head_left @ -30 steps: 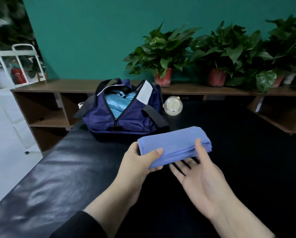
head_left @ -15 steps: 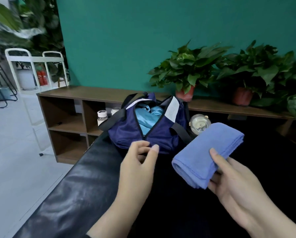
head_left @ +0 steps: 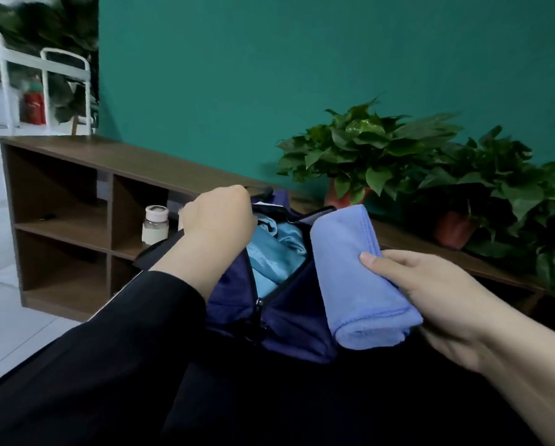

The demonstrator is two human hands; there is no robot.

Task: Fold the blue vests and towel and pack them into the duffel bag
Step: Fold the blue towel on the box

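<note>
Nearly done: light blue vests (head_left: 277,252) already sit inside the open navy duffel bag (head_left: 289,320) at frame centre. Left hand (head_left: 219,212) has its fingers curled on the bag's upper-left rim, apparently spreading the opening. Right hand (head_left: 430,297) clamps the folded towel (head_left: 356,272) just right of the opening. Left: towel in, maybe zipping.

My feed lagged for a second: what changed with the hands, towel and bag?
The left hand let go of the towel and took hold of the bag at its far edge. The right hand carried the towel to the opening. The vests stay inside.
</note>
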